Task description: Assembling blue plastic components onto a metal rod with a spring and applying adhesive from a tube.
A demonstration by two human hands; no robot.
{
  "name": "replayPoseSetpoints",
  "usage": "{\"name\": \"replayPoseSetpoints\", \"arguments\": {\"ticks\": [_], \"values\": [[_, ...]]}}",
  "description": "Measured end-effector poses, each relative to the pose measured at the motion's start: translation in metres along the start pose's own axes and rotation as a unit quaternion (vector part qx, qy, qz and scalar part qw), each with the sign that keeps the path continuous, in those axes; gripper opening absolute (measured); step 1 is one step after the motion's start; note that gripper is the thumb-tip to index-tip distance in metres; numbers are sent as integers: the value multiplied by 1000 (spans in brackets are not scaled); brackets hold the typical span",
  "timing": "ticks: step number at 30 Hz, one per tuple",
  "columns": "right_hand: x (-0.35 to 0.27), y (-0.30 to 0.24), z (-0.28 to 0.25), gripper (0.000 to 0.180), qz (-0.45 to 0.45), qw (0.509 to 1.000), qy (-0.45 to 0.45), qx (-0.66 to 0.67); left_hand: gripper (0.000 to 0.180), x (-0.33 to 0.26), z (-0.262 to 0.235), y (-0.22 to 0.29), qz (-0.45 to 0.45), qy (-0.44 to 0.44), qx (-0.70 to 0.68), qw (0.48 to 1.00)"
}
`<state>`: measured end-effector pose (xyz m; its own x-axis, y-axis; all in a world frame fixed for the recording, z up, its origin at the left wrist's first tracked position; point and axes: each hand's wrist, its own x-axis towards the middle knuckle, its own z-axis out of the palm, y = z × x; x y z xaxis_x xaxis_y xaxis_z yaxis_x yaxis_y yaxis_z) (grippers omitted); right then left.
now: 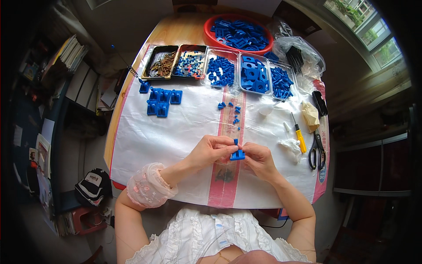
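Gripping one blue bracket (238, 154), two hands (210, 150) (259, 159) (five trays (225, 74) behind).

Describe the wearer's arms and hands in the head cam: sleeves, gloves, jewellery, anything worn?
Both hands are bare, no gloves: left hand, right hand. The left forearm carries a loose, sheer pale-pink sleeve cover with a small printed pattern, gathered at both ends. The right forearm is uncovered. No rings, watch or bracelets can be made out. A white ruffled top shows at the lower edge.

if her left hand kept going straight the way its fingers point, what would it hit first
Probably the right hand: the left hand points rightward across the small blue plastic part that both pinch, so those fingers lie next in line. Depth is hard to judge.
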<state>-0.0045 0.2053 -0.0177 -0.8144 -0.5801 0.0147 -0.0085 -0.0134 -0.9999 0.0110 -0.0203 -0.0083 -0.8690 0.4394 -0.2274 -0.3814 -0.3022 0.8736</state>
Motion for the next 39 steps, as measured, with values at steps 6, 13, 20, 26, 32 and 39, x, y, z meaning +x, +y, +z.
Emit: {"name": "replayPoseSetpoints", "arguments": {"ticks": [6, 13, 20, 26, 32, 39], "values": [[0, 1, 0, 23, -6, 999, -6, -34, 13, 2, -2, -2, 8, 13, 5, 1000], [3, -9, 2, 21, 25, 998, 57, -1, 6, -1, 3, 0, 104, 67, 113, 986], [2, -4, 0, 21, -13, 999, 42, -4, 6, -5, 12, 3, 190, 104, 315, 924], [2, -8, 3, 20, -4, 999, 26, -20, 11, -10, 20, 10, 130, 90, 347, 924], [1, -10, 4, 16, -1, 1000, 1, -5, 12, -11, 17, 10, 82, 58, 350, 931], [0, -11, 1, 14, 55, 998, -9, 36, 14, -11, 16, 10, 83, 45, 341, 935]]}}
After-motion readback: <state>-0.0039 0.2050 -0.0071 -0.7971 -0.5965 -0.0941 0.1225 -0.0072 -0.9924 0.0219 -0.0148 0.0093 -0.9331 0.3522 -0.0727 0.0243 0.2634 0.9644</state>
